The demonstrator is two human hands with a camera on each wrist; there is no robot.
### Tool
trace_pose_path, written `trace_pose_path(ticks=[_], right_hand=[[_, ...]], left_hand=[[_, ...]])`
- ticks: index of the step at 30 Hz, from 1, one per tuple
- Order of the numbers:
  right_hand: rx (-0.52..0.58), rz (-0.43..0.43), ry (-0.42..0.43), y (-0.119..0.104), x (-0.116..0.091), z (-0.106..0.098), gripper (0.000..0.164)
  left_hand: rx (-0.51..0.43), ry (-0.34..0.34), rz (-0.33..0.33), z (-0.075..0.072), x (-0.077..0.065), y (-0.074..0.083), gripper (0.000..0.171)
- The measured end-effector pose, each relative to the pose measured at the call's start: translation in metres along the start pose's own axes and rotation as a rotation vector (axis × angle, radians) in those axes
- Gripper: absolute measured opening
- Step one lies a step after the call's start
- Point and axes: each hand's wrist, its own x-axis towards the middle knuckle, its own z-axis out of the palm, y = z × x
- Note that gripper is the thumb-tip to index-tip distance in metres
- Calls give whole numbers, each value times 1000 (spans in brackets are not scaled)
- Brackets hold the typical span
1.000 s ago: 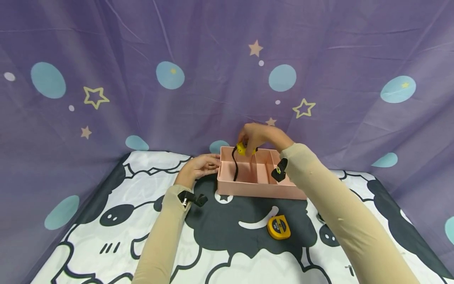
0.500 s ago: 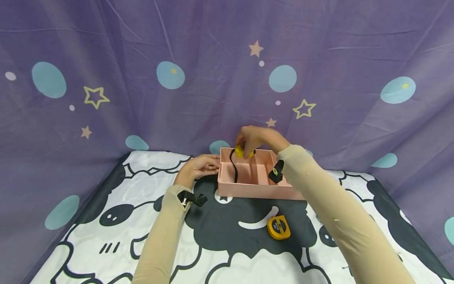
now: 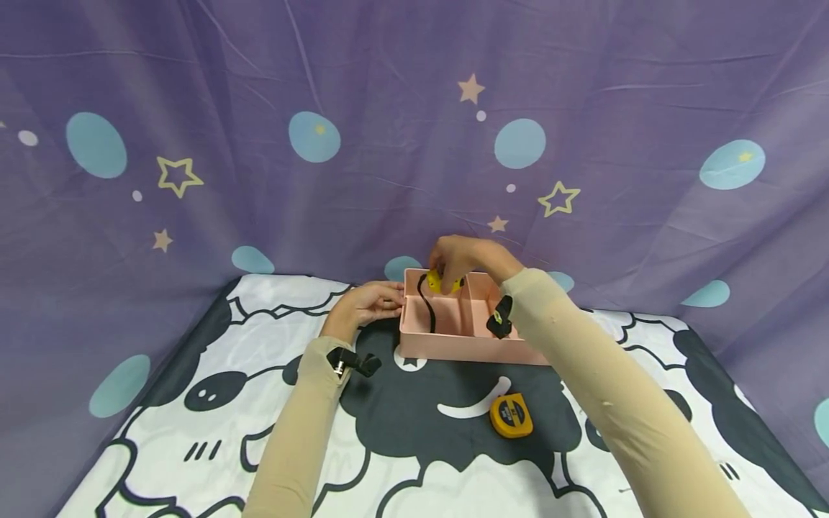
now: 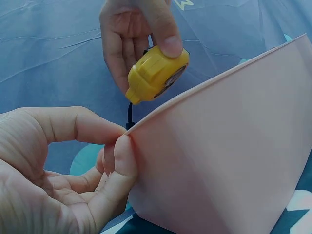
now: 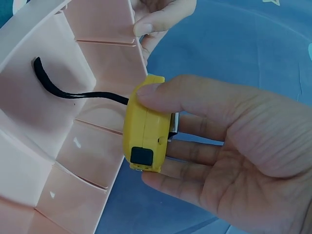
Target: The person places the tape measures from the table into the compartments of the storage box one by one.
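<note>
Pink box (image 3: 476,350), open-topped and partitioned: set upright on a patterned cloth (image 3: 466,496) printed in black and white; its right end was partly covered by a beige sleeve (image 3: 622,403).

Left hand (image 3: 368,306): placed at the left end of the pink box, whose rim was pinched between thumb and forefinger.

Right hand (image 3: 463,257): raised above the rear of the pink box, with the body of a yellow tape measure (image 5: 144,124) gripped between thumb and fingers.

Yellow tape measure: held at the rear rim of the pink box, by its left compartment, and seen tilted in the left wrist view. A black strap (image 5: 80,95) was attached to it and was draped into that compartment; whether the floor was touched by the strap's free end could not be told.

Second tape measure (image 3: 512,416), orange-yellow with a dark label: laid on the cloth in front of the pink box, apart from it, right of its middle.

Purple curtain (image 3: 388,72), decorated with stars and blue ovals: hung behind the pink box.
</note>
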Motion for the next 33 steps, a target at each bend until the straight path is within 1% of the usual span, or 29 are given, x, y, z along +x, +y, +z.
trace_pose_path(ticks=[5, 11, 13, 17, 20, 22, 27, 29, 33], right_hand=[[11, 16, 2, 1, 2, 2, 22], [-14, 18, 9, 2, 4, 5, 27], [-20, 9, 12, 2, 4, 6, 24], [-39, -16, 2, 2, 5, 7, 13], [-50, -10, -18, 2, 6, 7, 10], [-61, 7, -32, 3, 7, 8, 14], [-86, 50, -54, 3, 7, 10, 40], [-87, 51, -53, 3, 8, 11, 40], [-72, 49, -45, 5, 9, 12, 33]], left_hand=[[7, -16, 0, 1, -1, 0, 57], [21, -22, 1, 5, -3, 0, 57], [25, -31, 3, 4, -4, 0, 58], [28, -39, 3, 4, -4, 1, 58], [29, -36, 2, 5, -4, 1, 56], [30, -33, 4, 5, -3, 1, 54], [28, -26, 7, 5, 0, -1, 55], [27, -23, 7, 5, 0, -1, 56], [23, -25, 5, 6, -1, -1, 57]])
